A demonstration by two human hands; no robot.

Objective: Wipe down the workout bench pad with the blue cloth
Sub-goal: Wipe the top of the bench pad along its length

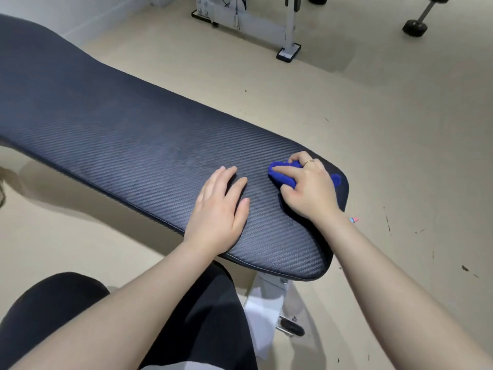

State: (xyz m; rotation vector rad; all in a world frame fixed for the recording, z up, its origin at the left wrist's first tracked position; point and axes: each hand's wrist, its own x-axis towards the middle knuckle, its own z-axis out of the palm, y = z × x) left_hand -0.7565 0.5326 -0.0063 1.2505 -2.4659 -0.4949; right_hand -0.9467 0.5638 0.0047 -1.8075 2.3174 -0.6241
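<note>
The black workout bench pad point(128, 145) with a woven carbon-style texture runs from the upper left to the lower right of the head view. A bunched blue cloth point(282, 175) lies on the pad near its right end. My right hand point(306, 188) grips the cloth with curled fingers, a ring on one finger, and presses it onto the pad. A bit of cloth shows behind the hand at the pad's edge. My left hand point(221, 209) rests flat on the pad, fingers straight, just left of the cloth.
The white bench frame point(264, 303) stands under the pad's near end. A white equipment frame point(288, 36) and a black dumbbell point(416, 25) sit on the beige floor at the back. My dark-clothed legs point(53, 316) are at the lower left.
</note>
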